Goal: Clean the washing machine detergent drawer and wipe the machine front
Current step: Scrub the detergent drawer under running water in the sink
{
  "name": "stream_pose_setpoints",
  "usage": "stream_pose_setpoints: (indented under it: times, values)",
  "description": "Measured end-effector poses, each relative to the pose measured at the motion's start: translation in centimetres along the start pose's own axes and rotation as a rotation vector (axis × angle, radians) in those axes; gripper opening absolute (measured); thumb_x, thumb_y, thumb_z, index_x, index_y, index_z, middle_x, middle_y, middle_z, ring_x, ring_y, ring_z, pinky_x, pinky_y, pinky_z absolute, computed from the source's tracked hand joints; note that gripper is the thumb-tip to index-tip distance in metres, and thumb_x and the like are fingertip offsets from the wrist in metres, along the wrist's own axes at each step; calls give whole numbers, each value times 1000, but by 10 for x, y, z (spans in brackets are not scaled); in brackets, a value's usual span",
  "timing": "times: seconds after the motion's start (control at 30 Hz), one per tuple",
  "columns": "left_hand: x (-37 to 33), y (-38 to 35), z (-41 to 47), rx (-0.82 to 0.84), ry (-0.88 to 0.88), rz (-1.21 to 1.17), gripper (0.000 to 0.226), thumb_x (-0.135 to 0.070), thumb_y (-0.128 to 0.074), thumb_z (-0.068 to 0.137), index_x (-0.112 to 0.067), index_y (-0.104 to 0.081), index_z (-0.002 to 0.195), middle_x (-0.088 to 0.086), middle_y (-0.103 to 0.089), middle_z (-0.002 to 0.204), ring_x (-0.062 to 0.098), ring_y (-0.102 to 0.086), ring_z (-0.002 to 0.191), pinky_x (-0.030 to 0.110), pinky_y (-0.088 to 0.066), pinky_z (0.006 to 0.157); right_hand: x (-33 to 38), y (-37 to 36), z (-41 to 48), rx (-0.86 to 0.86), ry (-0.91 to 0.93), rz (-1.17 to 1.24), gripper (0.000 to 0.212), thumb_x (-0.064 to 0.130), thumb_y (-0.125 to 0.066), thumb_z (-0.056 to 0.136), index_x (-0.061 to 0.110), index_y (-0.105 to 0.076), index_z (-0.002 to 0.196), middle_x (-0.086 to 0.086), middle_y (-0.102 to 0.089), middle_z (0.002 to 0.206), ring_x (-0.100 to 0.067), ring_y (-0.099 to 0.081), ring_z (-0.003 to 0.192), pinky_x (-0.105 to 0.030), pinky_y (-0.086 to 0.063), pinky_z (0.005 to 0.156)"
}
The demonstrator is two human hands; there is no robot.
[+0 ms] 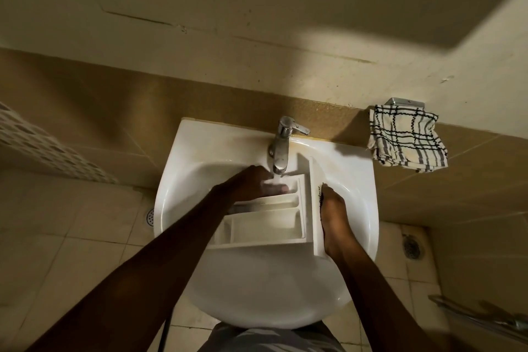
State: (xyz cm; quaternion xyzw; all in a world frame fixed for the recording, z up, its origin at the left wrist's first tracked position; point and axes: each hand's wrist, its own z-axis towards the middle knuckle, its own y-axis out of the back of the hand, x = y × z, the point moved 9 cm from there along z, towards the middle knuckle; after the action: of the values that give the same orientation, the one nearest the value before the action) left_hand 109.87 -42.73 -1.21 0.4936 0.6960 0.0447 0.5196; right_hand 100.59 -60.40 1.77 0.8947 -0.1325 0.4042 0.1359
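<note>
A white detergent drawer (pixel 265 223) with several compartments lies across the bowl of a white sink (pixel 257 288), its front panel to the right. My right hand (pixel 333 217) holds the drawer by that front panel, fingers wrapped round its edge. My left hand (pixel 254 184) reaches into the far compartment under the chrome tap (pixel 281 146), where water runs onto my fingers; the fingers are blurred. A checked cloth (pixel 405 137) hangs on a wall holder to the right of the sink.
Tiled wall rises behind the sink. Tiled floor lies on both sides, with a round drain (pixel 150 217) at the left and another drain (pixel 411 247) at the right. A metal hose fitting (pixel 485 320) shows at the bottom right.
</note>
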Motion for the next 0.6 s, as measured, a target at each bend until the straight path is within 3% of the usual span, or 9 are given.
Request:
stream_pose_setpoints:
  times: [0.07,0.13,0.2,0.27,0.33,0.4,0.5,0.6]
  values:
    - [-13,-4,5,-15,-8,-80,44,-66,-63,84,-26,-49,72,-8,-51,70,11,-51,65,28,-35,60,4,-5,-3,-19,17,-14,44,34,-35,104,6,-69,104,-17,-70,89,-30,-63,75,-38,-53,72]
    - [-13,-3,4,8,-18,-83,46,-67,-62,84,-23,-52,71,-7,-54,68,9,-51,62,27,-37,61,8,-3,-3,-31,27,-16,42,35,-39,103,7,-70,102,-17,-71,91,-31,-64,77,-43,-54,80]
    - [-1,2,-2,57,-25,29,45,-65,-60,87,-20,-63,83,-4,-65,82,11,-57,73,27,-39,68,13,7,-1,-40,30,-18,41,38,-41,101,9,-71,102,-19,-73,97,-34,-67,84,-49,-55,87]
    - [14,5,-6,96,-37,88,42,-57,-58,93,-20,-69,108,0,-70,97,14,-63,88,26,-40,74,17,16,2,-52,29,-18,42,39,-42,99,9,-71,104,-19,-73,99,-35,-67,86,-49,-55,87]
    - [17,6,-8,75,-52,109,42,-50,-58,96,-18,-67,122,7,-71,108,21,-63,102,27,-42,81,19,18,2,-55,35,-24,47,41,-42,97,3,-68,108,-22,-69,91,-35,-63,81,-45,-55,82]
    - [14,1,-3,32,-24,132,48,-44,-59,97,-13,-60,133,13,-63,131,27,-56,122,32,-40,97,21,10,0,-51,48,-45,52,41,-41,97,-5,-61,110,-22,-59,84,-31,-56,75,-40,-50,73]
    - [1,-6,4,10,19,117,58,-44,-63,93,0,-58,130,17,-57,137,31,-53,125,34,-40,100,21,-4,-7,-39,70,-94,57,49,-41,92,-2,-64,102,-33,-64,93,-33,-59,71,-46,-54,67]
    - [6,-5,1,18,37,67,69,-58,-61,90,-8,-54,138,11,-53,144,27,-50,131,35,-39,105,26,-1,-10,-43,92,-82,53,46,-45,95,-1,-67,99,-30,-66,90,-34,-62,73,-46,-55,70]
